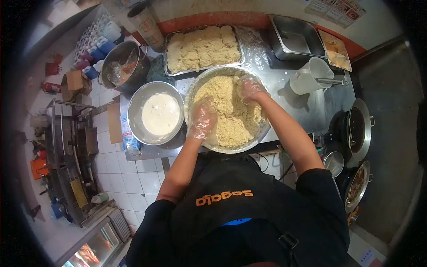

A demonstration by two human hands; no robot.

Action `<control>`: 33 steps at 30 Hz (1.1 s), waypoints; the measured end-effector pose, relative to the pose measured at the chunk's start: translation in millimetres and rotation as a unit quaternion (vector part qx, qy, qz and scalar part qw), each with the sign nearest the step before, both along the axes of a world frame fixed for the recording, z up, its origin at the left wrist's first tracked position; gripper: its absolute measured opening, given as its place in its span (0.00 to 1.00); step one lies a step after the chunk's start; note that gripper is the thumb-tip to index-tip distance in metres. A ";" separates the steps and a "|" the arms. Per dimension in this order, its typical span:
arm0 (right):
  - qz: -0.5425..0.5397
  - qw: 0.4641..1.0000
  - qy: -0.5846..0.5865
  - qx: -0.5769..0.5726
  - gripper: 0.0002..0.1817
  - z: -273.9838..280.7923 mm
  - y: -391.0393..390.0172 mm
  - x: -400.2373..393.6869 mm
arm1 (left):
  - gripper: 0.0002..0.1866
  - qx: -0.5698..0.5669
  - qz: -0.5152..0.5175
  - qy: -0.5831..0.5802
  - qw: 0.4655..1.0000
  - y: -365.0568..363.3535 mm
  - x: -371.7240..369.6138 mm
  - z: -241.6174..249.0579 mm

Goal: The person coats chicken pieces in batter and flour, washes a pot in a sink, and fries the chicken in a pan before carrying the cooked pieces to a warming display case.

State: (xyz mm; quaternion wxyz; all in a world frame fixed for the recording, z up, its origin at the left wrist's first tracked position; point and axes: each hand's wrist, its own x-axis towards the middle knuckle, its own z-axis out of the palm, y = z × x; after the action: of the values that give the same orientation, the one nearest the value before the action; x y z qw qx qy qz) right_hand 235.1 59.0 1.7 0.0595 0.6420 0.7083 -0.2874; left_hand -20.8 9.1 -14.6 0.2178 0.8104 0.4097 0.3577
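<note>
Held left hand [203, 119] among crumbs [222, 95] and right hand [251, 89] at the far right, likely to reach both sides of the large bowl [262, 134]. Couldn't tell whether clamped or apart. Had white mixture [160, 113] just left, within easy reach.

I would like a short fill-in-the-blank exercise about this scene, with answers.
The left hand and the right hand wear transparent plastic ____. From the person's viewpoint, the bowl of white mixture stands to the ____ of the crumb bowl. The lettering on the black apron is ____ in colour.
Missing words: gloves; left; orange
</note>
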 end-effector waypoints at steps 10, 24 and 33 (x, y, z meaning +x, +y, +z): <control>0.176 0.980 -0.088 -0.043 0.22 -2.6 29.2 -14.5 | 0.26 -0.024 0.035 0.064 0.997 -16.0 -18.0 14.4; 0.182 0.969 -0.132 0.099 0.25 21.6 9.6 11.7 | 0.15 -0.036 0.033 0.142 0.989 -31.3 -44.6 20.3; 0.123 0.977 -0.113 0.134 0.21 149.3 -9.9 -21.3 | 0.19 -0.227 -0.051 -0.214 0.949 -32.7 -41.9 25.7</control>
State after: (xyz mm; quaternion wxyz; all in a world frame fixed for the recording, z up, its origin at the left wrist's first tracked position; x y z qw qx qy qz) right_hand 213.7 49.1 151.0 0.0874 0.5803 0.8027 -0.1062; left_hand -62.7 -23.7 11.1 0.4968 0.6634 0.3822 0.4087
